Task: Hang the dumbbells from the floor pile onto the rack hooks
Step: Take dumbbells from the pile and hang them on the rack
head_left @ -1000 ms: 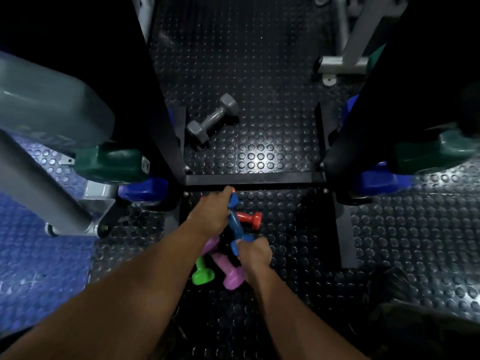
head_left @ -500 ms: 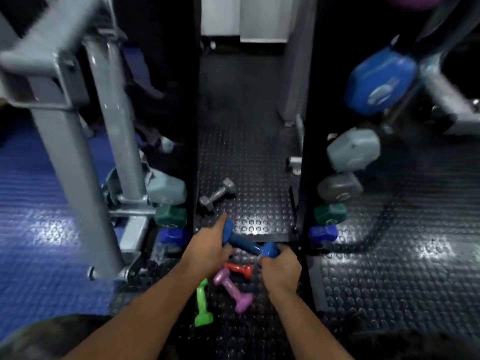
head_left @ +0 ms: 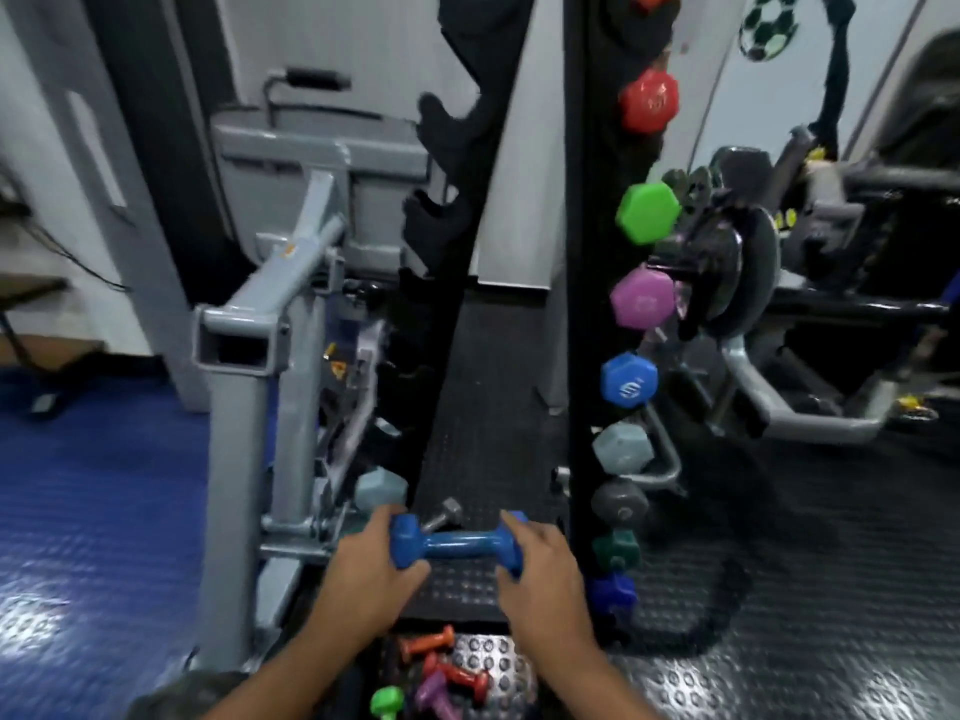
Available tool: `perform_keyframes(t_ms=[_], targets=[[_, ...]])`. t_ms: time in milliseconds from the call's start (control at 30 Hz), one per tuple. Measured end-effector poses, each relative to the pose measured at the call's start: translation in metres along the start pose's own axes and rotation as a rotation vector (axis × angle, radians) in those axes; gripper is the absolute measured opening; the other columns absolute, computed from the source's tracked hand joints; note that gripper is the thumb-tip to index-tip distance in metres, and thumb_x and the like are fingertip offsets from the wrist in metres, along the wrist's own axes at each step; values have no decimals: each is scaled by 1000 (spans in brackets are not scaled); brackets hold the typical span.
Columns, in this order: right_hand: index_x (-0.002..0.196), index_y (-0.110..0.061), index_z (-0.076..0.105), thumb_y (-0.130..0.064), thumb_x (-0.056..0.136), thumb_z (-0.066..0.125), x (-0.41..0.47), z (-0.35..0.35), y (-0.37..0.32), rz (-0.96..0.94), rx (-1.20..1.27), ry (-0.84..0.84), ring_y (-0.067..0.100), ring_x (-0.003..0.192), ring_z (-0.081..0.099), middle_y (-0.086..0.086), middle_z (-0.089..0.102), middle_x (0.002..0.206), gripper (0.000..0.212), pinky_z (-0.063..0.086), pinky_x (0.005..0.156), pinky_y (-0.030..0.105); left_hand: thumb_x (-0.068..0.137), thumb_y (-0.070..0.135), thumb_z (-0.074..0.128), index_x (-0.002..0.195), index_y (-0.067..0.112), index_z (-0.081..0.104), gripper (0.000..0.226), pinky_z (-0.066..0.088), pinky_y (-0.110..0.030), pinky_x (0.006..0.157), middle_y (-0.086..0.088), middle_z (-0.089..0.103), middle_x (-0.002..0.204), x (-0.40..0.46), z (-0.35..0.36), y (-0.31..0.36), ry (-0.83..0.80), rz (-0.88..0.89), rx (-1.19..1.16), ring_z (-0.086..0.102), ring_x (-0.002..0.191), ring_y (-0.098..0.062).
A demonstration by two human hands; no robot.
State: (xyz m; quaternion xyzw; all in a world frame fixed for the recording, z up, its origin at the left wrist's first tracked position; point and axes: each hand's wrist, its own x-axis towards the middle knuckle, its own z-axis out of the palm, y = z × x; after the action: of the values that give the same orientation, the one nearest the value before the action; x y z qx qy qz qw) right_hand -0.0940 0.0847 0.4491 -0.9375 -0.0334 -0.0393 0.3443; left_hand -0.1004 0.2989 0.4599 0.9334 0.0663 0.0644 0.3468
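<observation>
I hold a blue dumbbell (head_left: pixel 457 544) level between the two black uprights of the rack (head_left: pixel 584 304). My left hand (head_left: pixel 369 574) grips its left head and my right hand (head_left: pixel 540 569) grips its right head. On the floor below my wrists lies the pile: an orange dumbbell (head_left: pixel 426 642), a red one (head_left: pixel 460 674), a purple one (head_left: pixel 436 696) and a green one (head_left: pixel 387 701). A grey dumbbell (head_left: pixel 441 513) lies on the floor behind the blue one. The right upright carries hung dumbbells: red (head_left: pixel 649 98), green (head_left: pixel 647 213), pink (head_left: pixel 643 298), blue (head_left: pixel 628 381), pale grey (head_left: pixel 622 448) and darker ones lower down.
Empty black hooks (head_left: pixel 441 127) stick out from the left upright (head_left: pixel 467 252) at the upper levels. A grey machine frame (head_left: pixel 244 356) stands close on the left. A weight machine with plates (head_left: pixel 737 262) stands right of the rack. The floor is studded rubber (head_left: pixel 779 589).
Both hands have lifted the blue dumbbell off the floor pile and turned it level. My view has tilted upward, so the rack's upper hooks and hung dumbbells now show.
</observation>
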Motion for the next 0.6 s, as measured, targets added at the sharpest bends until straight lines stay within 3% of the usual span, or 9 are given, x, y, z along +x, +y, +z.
perform_keyframes(t_ms=[100,233,300,433,500,600], targets=[[160,-43,28,-10,95,67,-3,-13,-7,-146,-7,-88,10,131,51,-16,35,148,83,39,108,17,67,41,77,124,34,58,60,46,-19,61,11,71,85,-3,-31,-1,13,32,-101,67,72,-5],[154,-52,16,-23,88,82,11,-28,-21,-228,53,-23,-7,123,45,-36,40,137,98,28,101,0,73,33,79,121,44,55,55,49,-15,54,15,69,83,2,-75,3,25,66,-160,65,68,6],[155,-49,23,-33,86,85,14,-30,-30,-248,94,7,-13,122,44,-41,38,136,93,32,103,2,75,27,82,123,39,58,55,50,-14,56,17,67,86,6,-90,3,40,57,-179,63,67,11],[148,-45,45,-15,81,88,12,-12,-44,-276,282,82,-15,129,49,-31,48,145,85,41,110,12,73,29,82,125,39,61,57,56,-23,59,18,68,90,9,-107,-6,65,55,-177,66,67,3],[142,-50,48,-14,80,89,8,-2,-49,-219,351,73,-10,123,58,-24,57,141,83,50,105,19,70,33,81,127,42,61,61,59,-29,60,14,71,87,8,-112,-13,70,39,-154,67,65,-3],[145,-47,50,-17,82,88,-2,8,-54,-131,395,-8,-12,105,66,-19,67,127,79,52,93,11,69,40,77,132,43,60,66,60,-35,62,10,72,87,6,-119,-22,66,34,-85,67,62,-7]])
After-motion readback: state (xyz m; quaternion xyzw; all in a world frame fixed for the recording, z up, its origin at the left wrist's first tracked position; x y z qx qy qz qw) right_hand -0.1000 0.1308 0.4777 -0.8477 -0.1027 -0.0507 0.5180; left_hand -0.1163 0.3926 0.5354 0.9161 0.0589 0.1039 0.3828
